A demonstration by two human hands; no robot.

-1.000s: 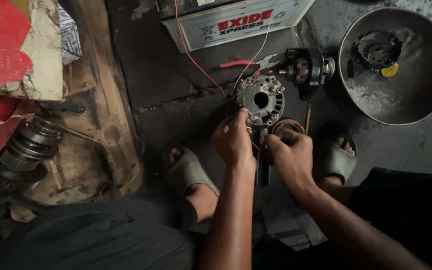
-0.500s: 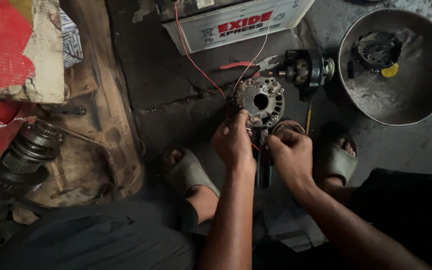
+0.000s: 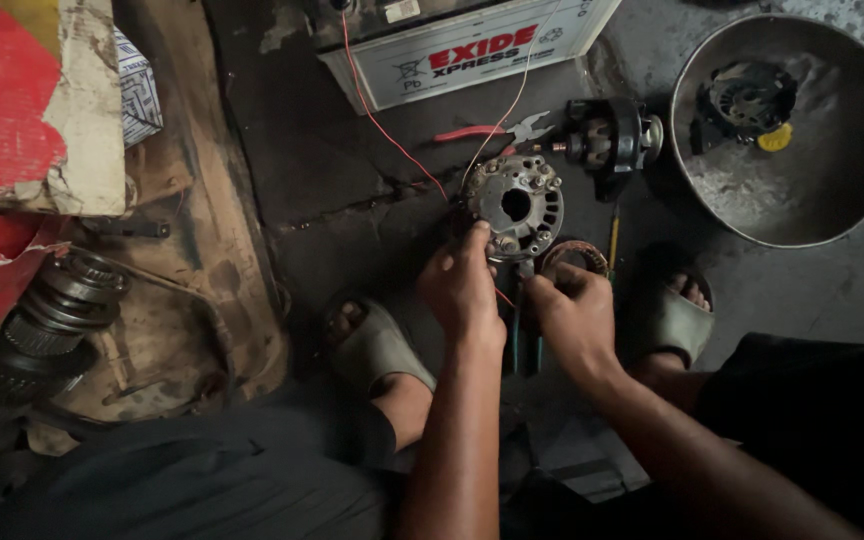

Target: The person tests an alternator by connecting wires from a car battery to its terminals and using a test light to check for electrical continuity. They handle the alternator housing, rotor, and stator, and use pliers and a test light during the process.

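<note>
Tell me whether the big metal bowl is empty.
Not empty: the metal bowl holds a dark round machine part and a small yellow piece.

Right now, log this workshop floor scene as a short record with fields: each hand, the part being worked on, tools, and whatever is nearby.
Left hand: left hand grips the lower edge of the round grey metal housing plate
Right hand: right hand beside a copper-wound ring, fingers closed on a dark tool handle, details unclear
Wires: thin red wire runs from the white rectangular battery toward the plate
Tools: red-handled pliers on the floor
Nearby: dark rotor assembly; round metal basin holding a dark part; grey sandals
</note>
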